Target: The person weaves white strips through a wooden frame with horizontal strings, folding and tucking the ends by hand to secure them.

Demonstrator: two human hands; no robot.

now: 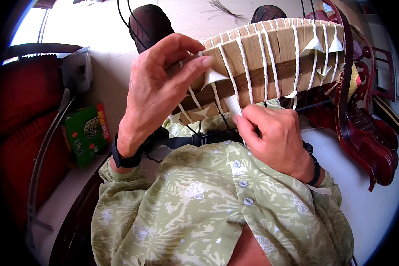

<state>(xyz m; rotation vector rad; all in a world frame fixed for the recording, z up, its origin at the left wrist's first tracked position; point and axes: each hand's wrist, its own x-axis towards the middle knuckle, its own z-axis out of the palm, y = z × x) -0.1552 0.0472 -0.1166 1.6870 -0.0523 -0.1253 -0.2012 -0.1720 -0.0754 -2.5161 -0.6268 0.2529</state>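
Pinching white strip (pixel 233 106), right hand (pixel 272 136) hiding part of it.

Printing is seen on one thing only: a green box (pixel 85 138), set on the floor (pixel 119 82) beside a red cushioned seat (pixel 29 146). Block-like light characters are printed on the green face, toward its upper edge. More light characters are carried on the narrow red strip along the box's right edge. Smaller marks are scattered lower down, too small to be made out.
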